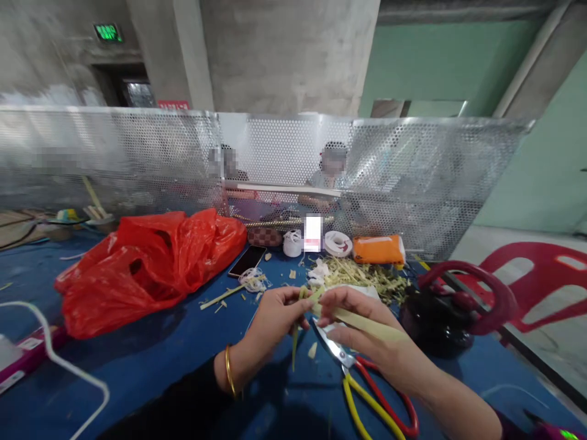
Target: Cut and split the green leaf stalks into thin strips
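My left hand (279,313), with a gold bangle at the wrist, pinches a pale yellow-green plant strip between thumb and fingers. A narrow end of it hangs below that hand. From the pinch, the broad flat part of the plant strip (367,322) runs right, between the thumb and curled fingers of my right hand (362,315). The two hands nearly meet, and their fingertips partly hide where the strip is folded or joined. Below my right hand lie scissors (342,355) with one red and one yellow handle, the blades pointing toward the fingers.
A red plastic bag (151,263) covers the left. Behind the hands are a phone (247,261), white string (252,280), a tape roll (338,243), an orange packet (378,249) and plant scraps (367,275). A black pot-like object (435,321) stands right. A perforated screen (284,146) closes the back.
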Demonstrator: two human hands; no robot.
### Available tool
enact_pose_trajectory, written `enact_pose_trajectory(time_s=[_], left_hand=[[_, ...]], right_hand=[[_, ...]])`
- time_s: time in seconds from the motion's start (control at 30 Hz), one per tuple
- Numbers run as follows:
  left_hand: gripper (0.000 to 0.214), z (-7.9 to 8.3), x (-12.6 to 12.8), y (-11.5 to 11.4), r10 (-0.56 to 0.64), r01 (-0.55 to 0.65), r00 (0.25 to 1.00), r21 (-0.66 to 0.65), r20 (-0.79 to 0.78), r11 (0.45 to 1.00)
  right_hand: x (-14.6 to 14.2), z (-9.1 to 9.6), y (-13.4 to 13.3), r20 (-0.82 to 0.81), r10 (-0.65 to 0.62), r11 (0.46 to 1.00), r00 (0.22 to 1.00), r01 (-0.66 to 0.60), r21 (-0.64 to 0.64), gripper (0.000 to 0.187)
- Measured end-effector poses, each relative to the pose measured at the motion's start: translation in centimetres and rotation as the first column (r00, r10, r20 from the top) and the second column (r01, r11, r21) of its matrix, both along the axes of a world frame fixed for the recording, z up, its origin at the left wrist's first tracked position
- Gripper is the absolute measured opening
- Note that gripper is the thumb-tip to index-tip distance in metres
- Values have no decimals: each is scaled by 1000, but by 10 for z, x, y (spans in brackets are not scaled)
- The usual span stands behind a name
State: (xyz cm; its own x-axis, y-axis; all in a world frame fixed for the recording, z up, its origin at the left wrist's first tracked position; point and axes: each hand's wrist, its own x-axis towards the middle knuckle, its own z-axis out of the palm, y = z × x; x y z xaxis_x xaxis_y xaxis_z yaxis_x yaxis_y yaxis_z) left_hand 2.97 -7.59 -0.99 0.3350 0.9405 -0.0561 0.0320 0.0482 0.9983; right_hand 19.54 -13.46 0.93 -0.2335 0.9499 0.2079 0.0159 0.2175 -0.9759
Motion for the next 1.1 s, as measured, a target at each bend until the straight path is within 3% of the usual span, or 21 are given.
enact_pose_trajectory(time_s=[0.07,0.13,0.27,0.37,0.57,0.87,1.0,1.1], left_hand=[[26,4,-2,13,-1,2,997,-18,78,1000],[24,6,-4,26,1,7,990,-60,141,998],[27,0,-7,48,52,-20,979,-165,195,986],[25,-12,-6,58,67,-28,978,-199,195,980],[18,-29,3,56,1,23,990,-173,138,985],[35,-19,-1,54,-89,133,976,-219,198,967],[32,-19,-1,56,-30,52,989,-148,146,988],[29,-19,-1,57,23,-18,997,-64,71,998]], right_hand=[[-6,9,16,-64,33,998,997,-29,54,21],[-11,8,31,-69,-34,991,997,42,127,15],[-11,-17,57,6,-224,956,975,218,196,21],[-7,-36,68,108,-215,969,971,197,151,27],[-6,-46,68,214,-291,955,932,271,120,31],[-1,-41,69,278,-447,888,850,383,254,23],[1,-40,70,310,-516,832,799,383,401,20],[1,-39,70,369,-519,828,771,346,442,21]])
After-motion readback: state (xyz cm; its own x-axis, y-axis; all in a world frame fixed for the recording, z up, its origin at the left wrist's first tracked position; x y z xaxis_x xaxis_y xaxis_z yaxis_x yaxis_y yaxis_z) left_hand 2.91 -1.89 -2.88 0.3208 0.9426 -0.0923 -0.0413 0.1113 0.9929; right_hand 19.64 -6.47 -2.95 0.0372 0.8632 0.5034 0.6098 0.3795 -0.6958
